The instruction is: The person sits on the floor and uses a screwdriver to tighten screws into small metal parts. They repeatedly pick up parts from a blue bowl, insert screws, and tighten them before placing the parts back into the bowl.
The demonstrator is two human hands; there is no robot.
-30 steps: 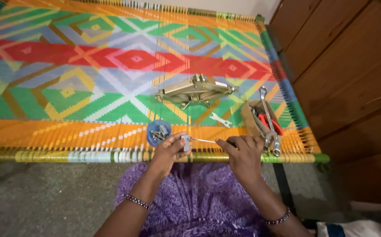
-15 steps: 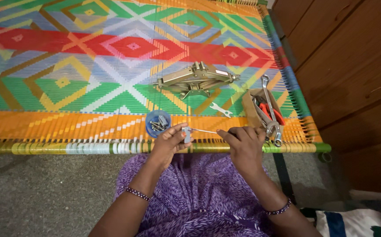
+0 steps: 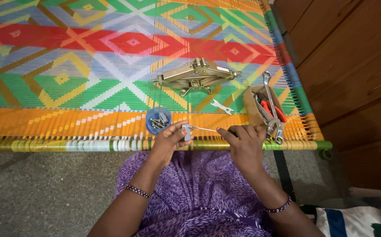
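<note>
at the near edge of the woven cot, inspection as follows:
small metal part (image 3: pixel 186 131): grey piece, pinched between the left thumb and fingers, held just above the cot's orange border strip.
screwdriver (image 3: pixel 204 129): thin bright shaft lying level, tip meeting the small metal part; dark handle mostly hidden inside the right fist.
left hand (image 3: pixel 168 141): fingers curled and closed on the small metal part; beaded bracelet on the wrist.
right hand (image 3: pixel 243 142): closed around the screwdriver handle, knuckles up; beaded bracelet on the wrist.
blue bowl (image 3: pixel 158 120): round, just beside the left hand on the far side, on the orange strip; holds a heap of grey screws or bolts, exact kind unclear.
small spanner (image 3: pixel 221 106): flat on the weave, beyond the screwdriver shaft, between the bowl and the box.
cardboard box (image 3: pixel 253 109): open, near the right hand; holds red-handled pliers (image 3: pixel 273 110) and long spanners, one sticking out past the far rim.
scissor jack (image 3: pixel 197 77): folded low, further back on the green and white pattern, well apart from both hands.
woven cot (image 3: pixel 67 87): bright diamond pattern in red, green, blue, orange.
wooden cabinet (image 3: pixel 353 66): brown, right of the cot.
lap: purple patterned cloth below both forearms.
</note>
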